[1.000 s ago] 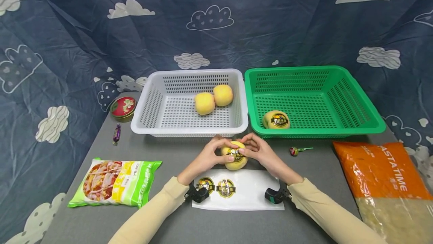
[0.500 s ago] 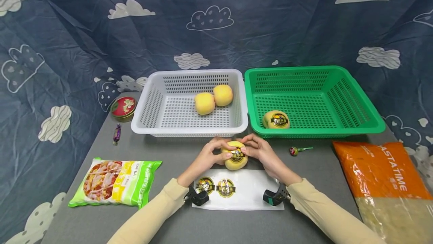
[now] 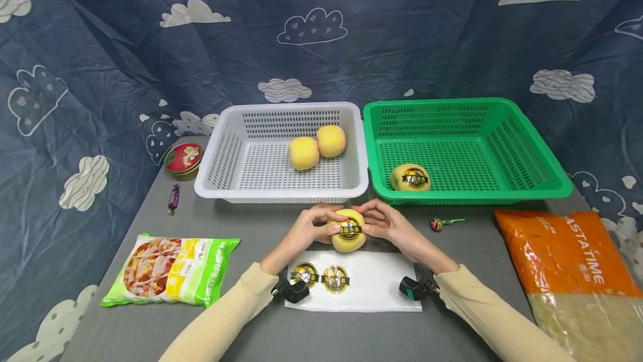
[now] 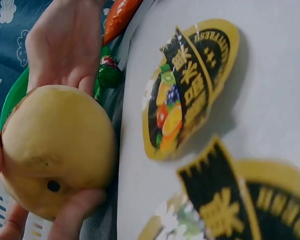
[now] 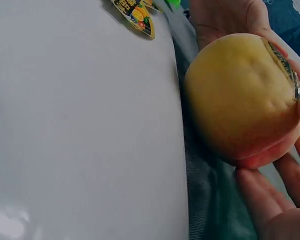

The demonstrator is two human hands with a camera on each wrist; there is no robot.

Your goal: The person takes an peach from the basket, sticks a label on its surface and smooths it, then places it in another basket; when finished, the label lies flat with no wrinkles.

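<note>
Dark blue cloth (image 3: 427, 44) printed with clouds hangs behind a grey table (image 3: 321, 339). Just beyond the middle of the far edge of a white sheet (image 3: 379, 289), a yellow fruit (image 3: 349, 246) sits between both hands: the left hand (image 3: 311, 226) grips it with thumb and fingers, while the right hand (image 3: 389, 223) holds the opposite side, thumb against one end of a black-and-gold label (image 3: 350, 230). That thumb could crease or drag the label if it pushes sideways over the curved skin, and the round fruit might roll loose if both grips slackened together. Its label faces up toward the person, lettering running roughly parallel to the sheet's far edge; being nearly round, the fruit shows no clear long axis. At the sheet's left end, two stickers (image 3: 335, 279) lift at their edges, so a dipping left wrist camera (image 3: 295, 291) might catch one. Farther beyond the sheet stand a white basket (image 3: 281, 194) and, to its right, a green basket (image 3: 482, 194).
</note>
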